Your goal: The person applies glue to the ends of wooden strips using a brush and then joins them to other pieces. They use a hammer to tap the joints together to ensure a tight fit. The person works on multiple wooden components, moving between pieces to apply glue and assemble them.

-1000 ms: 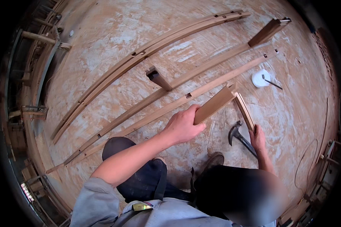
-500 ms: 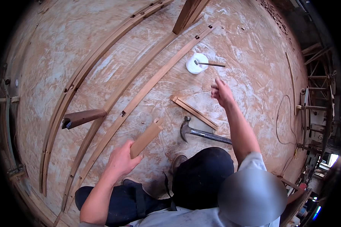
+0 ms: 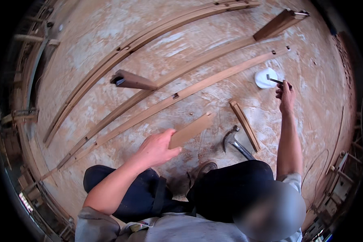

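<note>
My left hand (image 3: 156,148) is closed round one end of a short, flat wooden board (image 3: 191,130), whose far end is cut into a narrower tenon. At the right, my right hand (image 3: 286,100) has its fingers closed on the outer end of a thin dark stick (image 3: 275,80). The stick's other end rests in a white tub (image 3: 261,83) of white stuff. Near the tub lies a long wooden rail (image 3: 213,78) with dark mortise slots. A claw hammer (image 3: 238,148) lies on the floor before my right knee, beside narrow wooden strips (image 3: 246,126).
Beyond the slotted rail, another rail (image 3: 189,67) has two posts standing up from it, a left post (image 3: 135,80) and a right post (image 3: 274,25). Farther off lie paired rails (image 3: 149,35). A cable (image 3: 316,161) curves over the dusty floor at the right.
My right hand has reached forward and taken hold of the stick in the tub. The view has turned, shifting the floor things rightward. My left hand still grips the board.
</note>
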`<state>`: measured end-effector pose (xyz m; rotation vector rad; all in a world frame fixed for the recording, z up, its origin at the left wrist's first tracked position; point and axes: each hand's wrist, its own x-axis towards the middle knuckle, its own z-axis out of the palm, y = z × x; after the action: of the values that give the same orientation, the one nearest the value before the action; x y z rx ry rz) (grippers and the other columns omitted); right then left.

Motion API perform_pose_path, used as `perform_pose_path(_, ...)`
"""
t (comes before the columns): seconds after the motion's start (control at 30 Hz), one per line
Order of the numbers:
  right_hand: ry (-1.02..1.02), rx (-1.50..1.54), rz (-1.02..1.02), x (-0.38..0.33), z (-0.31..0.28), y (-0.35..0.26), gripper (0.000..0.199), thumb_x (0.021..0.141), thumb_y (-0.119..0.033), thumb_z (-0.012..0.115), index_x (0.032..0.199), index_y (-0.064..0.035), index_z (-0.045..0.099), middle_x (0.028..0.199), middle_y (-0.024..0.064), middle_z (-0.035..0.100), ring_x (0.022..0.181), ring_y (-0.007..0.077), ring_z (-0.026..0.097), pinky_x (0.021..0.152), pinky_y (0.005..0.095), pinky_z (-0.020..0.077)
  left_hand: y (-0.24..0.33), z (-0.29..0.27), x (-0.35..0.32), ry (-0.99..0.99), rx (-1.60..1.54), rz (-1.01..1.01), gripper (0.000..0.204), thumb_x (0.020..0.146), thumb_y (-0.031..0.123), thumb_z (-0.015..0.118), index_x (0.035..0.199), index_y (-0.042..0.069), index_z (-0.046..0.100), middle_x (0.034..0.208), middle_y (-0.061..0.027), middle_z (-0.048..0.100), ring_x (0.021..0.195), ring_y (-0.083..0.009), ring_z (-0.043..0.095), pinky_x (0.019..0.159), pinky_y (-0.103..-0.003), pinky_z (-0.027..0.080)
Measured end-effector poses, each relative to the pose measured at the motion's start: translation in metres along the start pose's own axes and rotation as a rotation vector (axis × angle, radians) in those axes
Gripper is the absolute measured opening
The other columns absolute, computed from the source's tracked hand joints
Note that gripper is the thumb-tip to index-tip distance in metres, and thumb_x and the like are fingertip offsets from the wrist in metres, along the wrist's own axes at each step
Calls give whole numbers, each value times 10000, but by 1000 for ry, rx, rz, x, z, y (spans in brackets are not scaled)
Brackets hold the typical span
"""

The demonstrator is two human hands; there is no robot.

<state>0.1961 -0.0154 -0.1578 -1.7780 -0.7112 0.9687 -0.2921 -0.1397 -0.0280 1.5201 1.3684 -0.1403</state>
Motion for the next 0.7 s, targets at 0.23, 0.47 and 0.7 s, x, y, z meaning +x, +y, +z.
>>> perform_pose_path(0.23, -53, -478, -181, -3, 4, 12, 239, 935, -256, 582, 1034, -48, 647, 783, 15, 640, 627, 73, 566, 489, 234, 448, 7, 1, 2, 37, -84, -50, 583, 791, 305, 680, 1226, -21, 470, 1044, -240, 636, 997, -362, 624, 864, -417, 480)
perform_pose_path(0.47, -88, -306, -90, -11, 10, 8, 285, 930, -247, 580, 1107, -36, 651, 798, 42, 660, 635, 84, 584, 486, 237, 450, 0, -6, 9, 72, -207, -59, 568, 797, 288, 683, 1242, 0, 480, 1110, -214, 627, 1040, -318, 615, 889, -392, 470)
perform_pose_path(0.7, 99, 397, 194, -18, -21, -4, 233, 969, -287, 515, 928, -63, 567, 778, 89, 627, 619, 178, 578, 483, 285, 445, -11, -9, 15, 109, -313, -46, 535, 796, 242, 689, 1245, 4, 520, 1092, -153, 645, 979, -205, 620, 858, -327, 472)
